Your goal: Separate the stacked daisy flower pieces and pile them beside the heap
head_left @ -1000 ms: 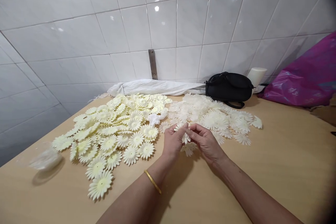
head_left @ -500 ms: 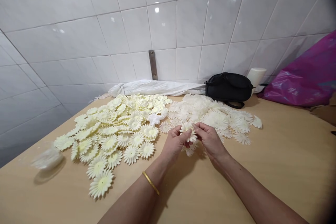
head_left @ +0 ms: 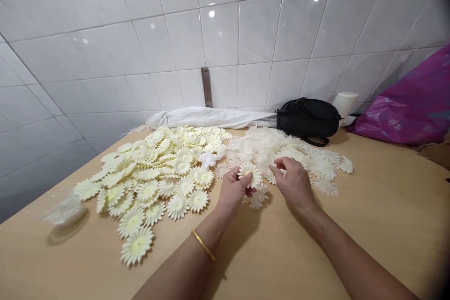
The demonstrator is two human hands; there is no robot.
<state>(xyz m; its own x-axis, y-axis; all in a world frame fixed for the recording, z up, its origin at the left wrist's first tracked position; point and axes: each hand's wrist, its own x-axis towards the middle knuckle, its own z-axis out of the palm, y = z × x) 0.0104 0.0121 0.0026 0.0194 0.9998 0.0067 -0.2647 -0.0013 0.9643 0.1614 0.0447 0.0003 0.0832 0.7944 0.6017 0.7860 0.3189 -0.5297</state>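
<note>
Cream-white, many-petalled flower piece [head_left: 250, 175] held up in the left hand [head_left: 234, 191], right hand [head_left: 297, 185] apart from it

The held flower piece is pinched by the fingers of the left hand, with the thumb laid over its face. It is held above the pale wood-coloured bench [head_left: 281, 262], in front of the two heaps. Just below it, a thin white petalled piece [head_left: 259, 197] is seen; whether it is held as well or lies on the bench cannot be told. A gold-coloured bangle [head_left: 203, 245] is worn on the left forearm.

By the right hand the flower piece has been released: its fingers are loosely curled, thumb and forefinger slightly parted, near the right-hand heap.

To the left, a heap of pale yellow, layered petalled flowers [head_left: 147, 190] is spread over the bench. To the right, a heap of thin, whitish, translucent petalled flowers [head_left: 281, 150] is spread. Between them a crumpled white scrap [head_left: 208, 159] is placed. At the far left, a clear plastic bag with whitish contents [head_left: 65, 211] is set down.

Along the white tiled wall [head_left: 256, 28], a long white cloth-like bundle [head_left: 211, 117] is laid. Beside it are placed a black rounded case [head_left: 307, 117], a white cylinder [head_left: 345, 103] and a shiny magenta plastic bag [head_left: 408, 103]. A metal strip [head_left: 206, 86] is fixed to the tiles.
</note>
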